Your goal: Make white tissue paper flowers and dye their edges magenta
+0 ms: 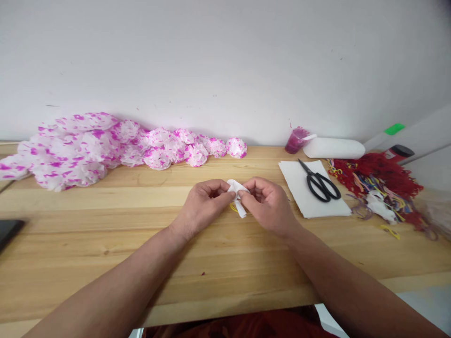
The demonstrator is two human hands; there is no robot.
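Between my two hands, over the middle of the table, is a small folded piece of white tissue paper. My left hand pinches its left side with thumb and forefinger. From the other side, my right hand grips it, the thumb lying on top of the paper. A narrow strip of the paper hangs down toward me. Just below and left of it, a bit of yellow string shows, partly hidden by the fingers and paper.
Pink-spotted white paper flowers are heaped along the wall at left. Black scissors lie on stacked white sheets. Behind are a purple-stained cup and a white roll; red yarn and strings lie at right.
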